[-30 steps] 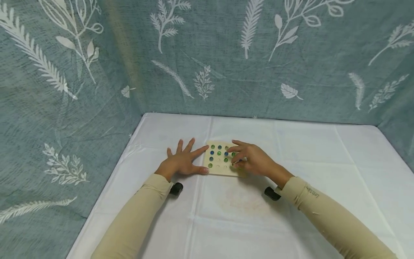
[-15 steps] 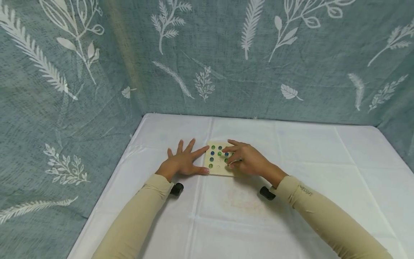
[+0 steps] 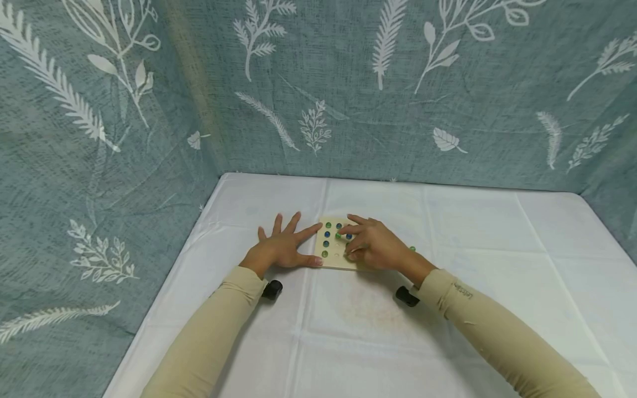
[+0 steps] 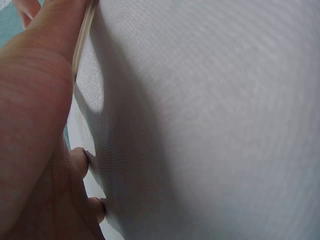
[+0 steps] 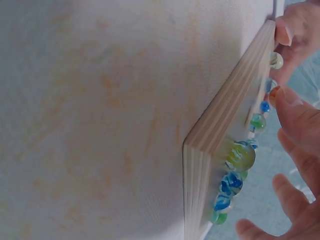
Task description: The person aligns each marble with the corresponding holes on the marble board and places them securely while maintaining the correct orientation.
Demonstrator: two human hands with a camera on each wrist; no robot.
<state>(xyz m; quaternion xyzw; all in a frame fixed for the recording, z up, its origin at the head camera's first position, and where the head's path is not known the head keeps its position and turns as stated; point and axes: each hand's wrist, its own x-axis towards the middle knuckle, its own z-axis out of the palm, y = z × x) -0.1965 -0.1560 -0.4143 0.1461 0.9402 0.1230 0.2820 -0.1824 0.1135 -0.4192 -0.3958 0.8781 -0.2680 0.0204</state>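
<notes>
I saw a pale cream board (image 3: 330, 263), its edge striped in lighter and darker tan layers. One marble (image 5: 240, 156) showed translucent yellow-green with whitish streaks; a blue marble (image 5: 231, 184) swirled with paler tones. White leaves and fronds patterned the blue-green curtain (image 3: 348, 127). Faint orange smudges marked the white tablecloth (image 3: 348, 359). I noted beige on the left sleeve (image 3: 199, 337) and right sleeve (image 3: 497, 331).

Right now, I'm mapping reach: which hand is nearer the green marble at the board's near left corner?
Left hand, beside the green marble. The right hand is farther, to its right, over the board.
</notes>
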